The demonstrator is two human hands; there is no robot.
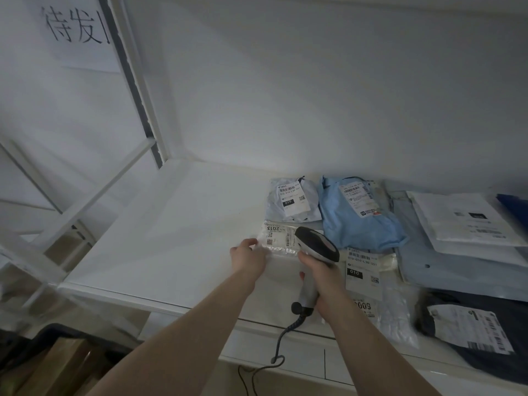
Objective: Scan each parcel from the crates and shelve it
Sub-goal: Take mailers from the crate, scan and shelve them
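A clear plastic parcel (pixel 278 238) with a white label reading 2013 lies flat on the white shelf (pixel 160 238). My left hand (pixel 250 257) holds its near left edge, fingers curled on the plastic. My right hand (pixel 323 284) grips the handle of a grey corded barcode scanner (pixel 315 245), whose dark head hangs just over the right end of that parcel's label. The scanner cable (pixel 281 342) drops over the shelf's front edge.
Several shelved parcels lie to the right: a pale grey bag (pixel 293 200), a blue bag (pixel 358 220), a clear bag labelled 010 (pixel 363 274), a white envelope (pixel 468 221) and a dark bag (pixel 480 330). White shelf uprights (pixel 134 81) stand at left; cardboard sits below.
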